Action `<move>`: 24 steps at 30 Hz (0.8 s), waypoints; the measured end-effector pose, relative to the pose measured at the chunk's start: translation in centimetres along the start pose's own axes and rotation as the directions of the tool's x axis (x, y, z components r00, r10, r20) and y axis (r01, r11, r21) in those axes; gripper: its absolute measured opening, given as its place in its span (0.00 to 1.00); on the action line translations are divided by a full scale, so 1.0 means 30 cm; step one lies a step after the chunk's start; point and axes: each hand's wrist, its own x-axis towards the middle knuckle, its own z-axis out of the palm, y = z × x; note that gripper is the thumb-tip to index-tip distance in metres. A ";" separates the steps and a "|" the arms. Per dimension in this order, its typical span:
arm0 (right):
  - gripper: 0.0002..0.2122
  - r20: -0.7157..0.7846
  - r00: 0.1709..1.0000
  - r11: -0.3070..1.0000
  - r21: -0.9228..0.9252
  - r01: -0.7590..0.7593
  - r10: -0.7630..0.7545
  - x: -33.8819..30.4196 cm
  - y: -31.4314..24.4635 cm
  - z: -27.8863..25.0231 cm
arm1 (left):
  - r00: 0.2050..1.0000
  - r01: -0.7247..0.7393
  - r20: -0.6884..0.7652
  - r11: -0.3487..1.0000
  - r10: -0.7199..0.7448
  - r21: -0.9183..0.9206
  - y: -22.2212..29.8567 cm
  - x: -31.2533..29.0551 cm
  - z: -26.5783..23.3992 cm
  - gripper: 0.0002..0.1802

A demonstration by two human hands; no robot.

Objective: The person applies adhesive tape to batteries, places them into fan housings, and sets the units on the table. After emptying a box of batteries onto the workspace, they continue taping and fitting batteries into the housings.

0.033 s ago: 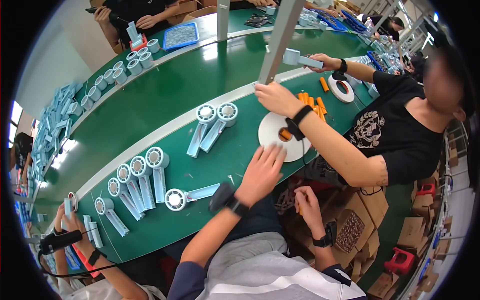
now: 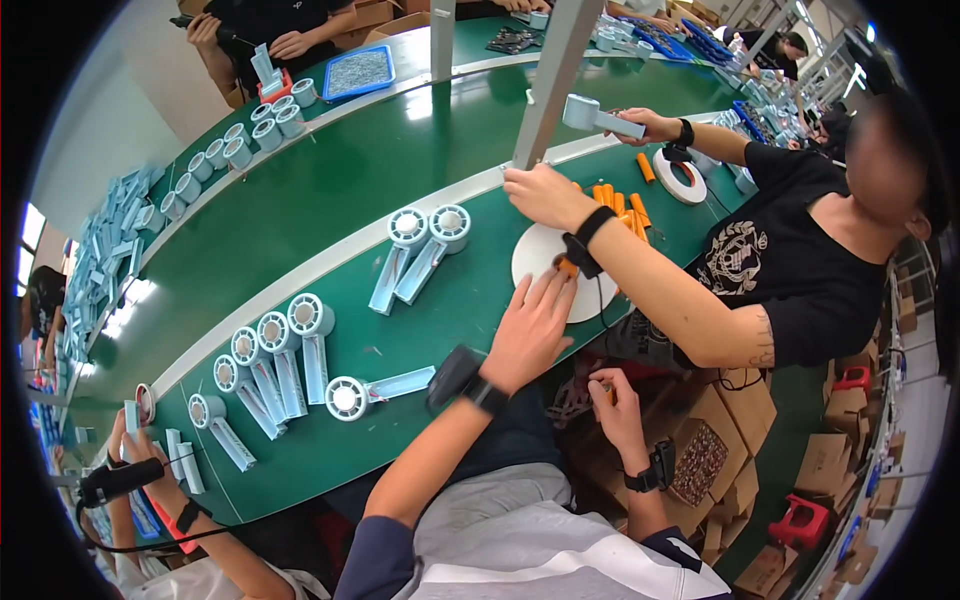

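My left hand reaches over a large white tape roll on the green bench, its fingers stretched out. Their tips are at an orange cylinder in the roll's core; I cannot tell if they touch it. Lower right, off the bench edge, my right hand is closed, with a small orange thing mostly hidden in its fingers. A light-blue handheld fan body lies nearest my left wrist, its trough-like handle pointing right. Two more fan bodies lie farther off, left of the roll.
Several fan bodies line the bench to the left. Orange cylinders lie beyond the roll. A co-worker's arm crosses the roll's right side; their other hand holds a fan body. A grey post rises from the bench divider.
My left hand has moved slightly up and right, bringing its fingertips to the orange cylinder in the roll's core. My right hand's fingers have turned a little and it stays closed.
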 end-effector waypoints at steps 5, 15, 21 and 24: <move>0.12 -0.233 0.874 0.832 -0.480 0.278 -0.427 0.091 -0.042 -0.163 | 0.989 0.028 0.145 0.995 -0.042 0.095 0.024 0.102 0.060 0.49; 0.14 -0.072 0.896 0.869 -0.285 0.403 -0.439 0.099 -0.180 -0.089 | 0.958 0.199 0.168 0.962 -0.231 0.188 0.113 0.017 -0.127 0.50; 0.17 -0.145 0.819 0.793 -0.388 0.470 -0.556 0.163 -0.209 -0.098 | 0.916 0.373 0.066 0.900 -0.396 0.227 0.217 -0.146 -0.281 0.49; 0.19 -0.003 0.848 0.800 -0.335 0.498 -0.530 0.129 -0.269 -0.100 | 0.921 0.382 -0.001 0.904 -0.389 0.193 0.252 -0.260 -0.352 0.51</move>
